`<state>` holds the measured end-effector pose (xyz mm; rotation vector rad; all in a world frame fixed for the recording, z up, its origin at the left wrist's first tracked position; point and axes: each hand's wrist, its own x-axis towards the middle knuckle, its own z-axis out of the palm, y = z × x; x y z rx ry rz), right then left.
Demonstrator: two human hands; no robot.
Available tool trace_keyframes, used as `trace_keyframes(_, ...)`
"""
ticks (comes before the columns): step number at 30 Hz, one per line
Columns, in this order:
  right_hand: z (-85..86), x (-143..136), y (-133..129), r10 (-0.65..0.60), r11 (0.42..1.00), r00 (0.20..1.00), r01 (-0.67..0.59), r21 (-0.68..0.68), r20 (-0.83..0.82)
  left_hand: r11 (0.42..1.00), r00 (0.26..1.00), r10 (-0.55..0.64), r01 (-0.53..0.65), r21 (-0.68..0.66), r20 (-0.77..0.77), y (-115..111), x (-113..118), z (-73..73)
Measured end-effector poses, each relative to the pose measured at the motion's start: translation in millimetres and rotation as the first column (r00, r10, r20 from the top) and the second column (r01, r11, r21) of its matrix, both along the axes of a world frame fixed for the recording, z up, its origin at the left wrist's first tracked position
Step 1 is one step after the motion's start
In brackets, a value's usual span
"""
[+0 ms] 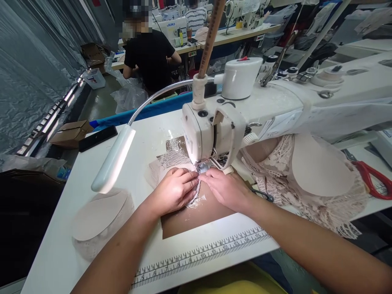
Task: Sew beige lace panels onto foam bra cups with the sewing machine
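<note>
Under the head of a white sewing machine (199, 130) lies a piece of pale pink lace fabric (167, 163). My left hand (177, 188) rests on this lace just left of the needle, its fingers curled and closed on the fabric's edge. From the other side, my right hand (225, 188) pinches the same edge close to the presser foot, fingertips nearly meeting those of my left. Beneath both hands a brown sheet (190, 222) covers the machine bed. The needle tip is partly hidden by my fingers.
A moulded cup with lace (101, 216) lies at left, under a gooseneck lamp (114, 159). More lace cups (318, 167) and red-handled scissors (375, 179) are at right. A printed ruler (199, 259) runs along the front edge. Ahead, a person in black (150, 57) sits.
</note>
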<state>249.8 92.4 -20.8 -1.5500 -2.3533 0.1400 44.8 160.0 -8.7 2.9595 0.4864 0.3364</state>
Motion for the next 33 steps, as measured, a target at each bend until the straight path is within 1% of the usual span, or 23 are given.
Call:
trace_keyframes(5,-0.3,-0.7,-0.9,0.023,0.999,0.997,-0.026,0.047,0.073,1.0,1.0,-0.005,0.005,0.018,-0.004,1.8,-2.4,-3.2)
trace_keyframes(13,1.7,-5.6,-0.9,-0.073,0.997,0.99,0.076,-0.016,0.121,0.992,0.993,0.112,-0.11,0.056,-0.022,-7.6,7.3,-5.7)
trace_keyframes(16,2.4,-5.8,-1.3,-0.091,0.995,0.987,0.096,-0.03,0.134,0.991,0.992,0.125,-0.123,0.045,-0.029,-9.9,9.2,-4.6)
trace_keyframes(19,2.7,-4.3,-2.2,-0.076,0.996,0.99,0.079,-0.027,0.115,0.993,0.992,0.119,-0.118,0.02,-0.029,-9.5,8.2,-3.5)
trace_keyframes(23,1.5,-1.1,-3.7,-0.003,1.0,0.997,0.002,0.005,0.073,0.996,0.996,0.09,-0.09,-0.008,-0.021,-7.1,5.6,-1.9)
trace_keyframes(26,0.0,0.4,-4.8,0.036,0.999,0.997,-0.037,0.019,0.073,0.996,0.996,0.086,-0.087,-0.02,-0.022,-6.3,4.9,-0.8)
trace_keyframes(29,-0.5,0.2,-5.5,0.035,0.999,0.995,-0.036,0.011,0.093,0.994,0.994,0.104,-0.105,-0.026,-0.031,-7.5,5.9,-0.8)
trace_keyframes(33,1.8,-2.4,-4.1,0.0,1.0,0.993,0.0,-0.001,0.12,0.991,0.99,0.133,-0.133,-0.012,-0.041,-9.4,8.7,-1.9)
